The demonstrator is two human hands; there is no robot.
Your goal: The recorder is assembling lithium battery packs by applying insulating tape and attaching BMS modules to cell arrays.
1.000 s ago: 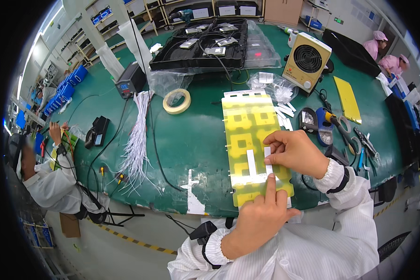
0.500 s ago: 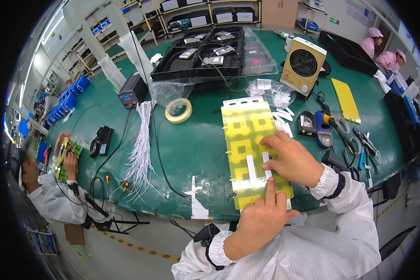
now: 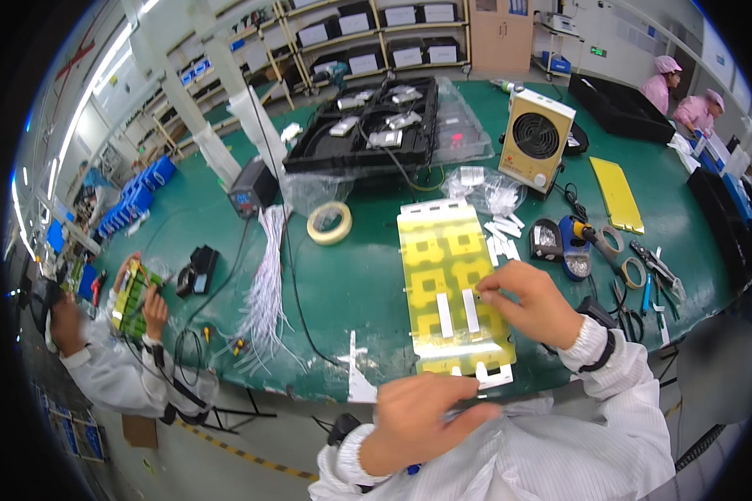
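Note:
A yellow sheet with square cut-outs lies on a white plate whose ends show past it. Two white strips, a left strip and a right strip, lie side by side lengthwise on its lower half. My right hand hovers at the sheet's right edge, thumb and forefinger stretched out beside the top of the right strip. Below the sheet's near end is my left hand, its thumb apart from the fingers and its fingertips by the plate's near edge. I make out nothing held in either.
Loose white strips lie right of the sheet, near a fan unit. A soldering iron stand and hand tools sit farther right. Tape roll, white wire bundle and black tray stand left and behind. A co-worker works at left.
My left hand has drawn back from the right strip toward me, off the sheet. My right hand has lifted off that strip to its right side. The whole view has shifted slightly.

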